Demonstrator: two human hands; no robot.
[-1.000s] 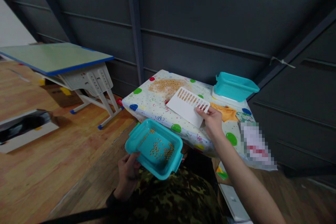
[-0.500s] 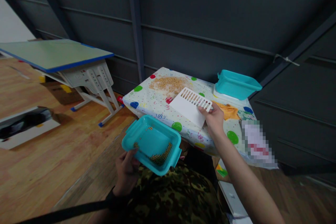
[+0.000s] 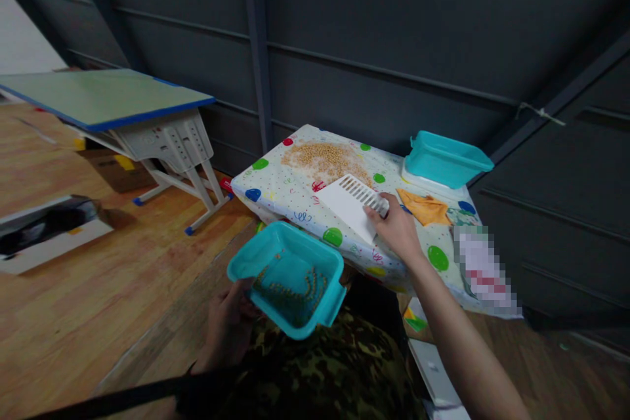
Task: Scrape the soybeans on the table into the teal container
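My left hand [image 3: 227, 326] grips the near edge of a teal plastic container [image 3: 288, 279] held below the table's front edge; several tan beans lie in its bottom. My right hand [image 3: 396, 228] is closed on a white slotted scraper [image 3: 350, 205] that rests on the table with its slotted edge toward the far side. A pile of tan beans [image 3: 325, 155] is spread on the dotted tablecloth [image 3: 290, 190] just beyond the scraper. My camouflage clothing fills the bottom of the view.
A second teal container [image 3: 445, 160] stands on a white lid at the table's far right, an orange cloth [image 3: 424, 207] beside it. A blue-edged desk [image 3: 105, 100] stands to the left on the wooden floor. A dark panelled wall runs behind.
The teal container tipped and levelled, so the beans in it slid toward its near side. My right hand drew the scraper slightly nearer and lower on the table.
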